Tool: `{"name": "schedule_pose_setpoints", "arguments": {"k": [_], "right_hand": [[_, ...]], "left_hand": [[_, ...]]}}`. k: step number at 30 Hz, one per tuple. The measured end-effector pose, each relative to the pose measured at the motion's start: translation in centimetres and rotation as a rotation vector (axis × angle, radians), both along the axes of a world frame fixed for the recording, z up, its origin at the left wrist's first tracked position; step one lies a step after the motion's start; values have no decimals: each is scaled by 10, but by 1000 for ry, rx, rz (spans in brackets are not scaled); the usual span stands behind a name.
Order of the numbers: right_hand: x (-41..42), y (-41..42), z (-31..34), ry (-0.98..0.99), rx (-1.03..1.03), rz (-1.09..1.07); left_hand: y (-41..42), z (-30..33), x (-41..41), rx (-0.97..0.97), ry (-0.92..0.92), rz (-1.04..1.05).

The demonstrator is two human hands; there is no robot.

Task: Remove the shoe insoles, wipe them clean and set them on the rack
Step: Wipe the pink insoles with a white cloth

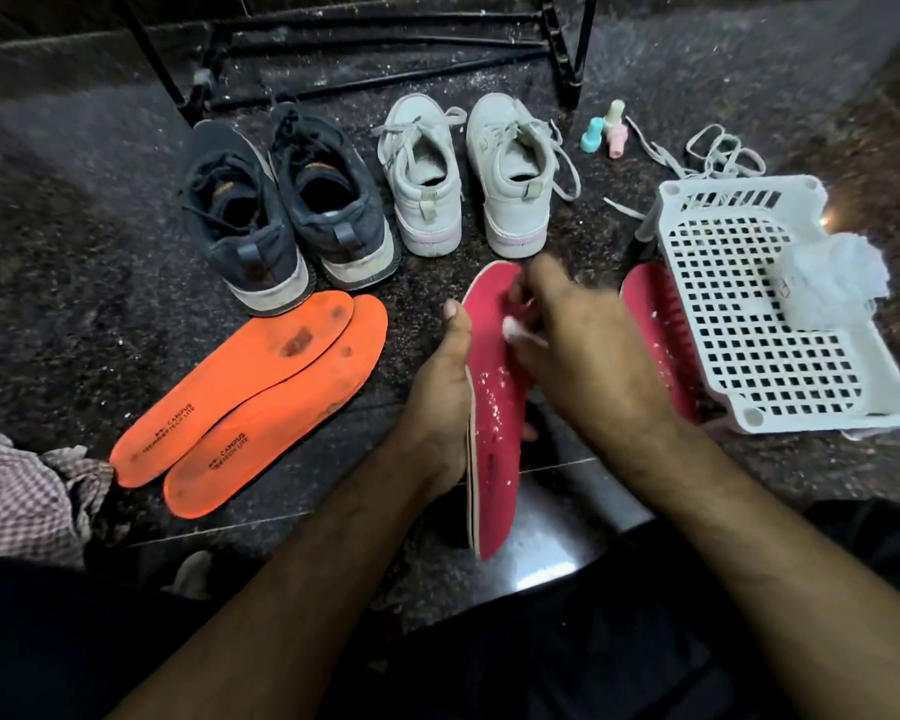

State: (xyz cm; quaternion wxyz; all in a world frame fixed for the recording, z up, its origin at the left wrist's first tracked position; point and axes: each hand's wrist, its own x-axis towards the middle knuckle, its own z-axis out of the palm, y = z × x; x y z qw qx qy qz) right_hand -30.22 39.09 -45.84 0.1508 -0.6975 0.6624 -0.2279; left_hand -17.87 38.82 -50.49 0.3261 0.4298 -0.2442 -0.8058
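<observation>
Held up on its edge by the left hand (440, 402), with the thumb curled over one side and the fingers wrapped behind: a pink insole (494, 407), dotted with white specks. Pressed on that insole by the right hand (588, 350), blurry, fingers bent around a small white wad (515, 332). Just right of the pink insole, lying flat and partly tucked under a white rack (749, 324): a second pink insole (661, 330). On top of that rack, a crumpled white tissue (832, 283). Left of the held insole, flat on the dark floor (74, 304), side by side and touching: two orange insoles (250, 402), both with dark stains. Far left of it, near the edge, a checked cloth (27, 491). Past the held insole, a pair of white shoes (468, 174), heels this way. Left of those, a pair of dark shoes (287, 210). Right of the white shoes, three little bottles (606, 129) and loose white laces (707, 153). Farthest back, the black legs and bars of a metal stand (385, 49).
</observation>
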Motion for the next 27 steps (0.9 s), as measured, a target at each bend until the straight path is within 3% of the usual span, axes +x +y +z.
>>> {"name": "schedule_pose_setpoints", "arguments": {"k": [4,9,13,18,23,27], "right_hand": [[18,16,-3,-6,28,175],[-8,-3,-2,-2,-17,-15],[18,14,-6,-67,41,163],[-11,-6,-5,-46,-5,-33],[19,13,-8,-119,35,113],[-11,-10,-5,-92,-9,-60]], "left_hand": [[-4,-1,2,58,124,72],[1,-6,-1,-52,-71,-12],[-2,-5,3,24,73,46],[-1,-7,0,-42,-74,-34],[-2,1,3,35,82,21],[1,-7,-1,-55,-98,-32]]}}
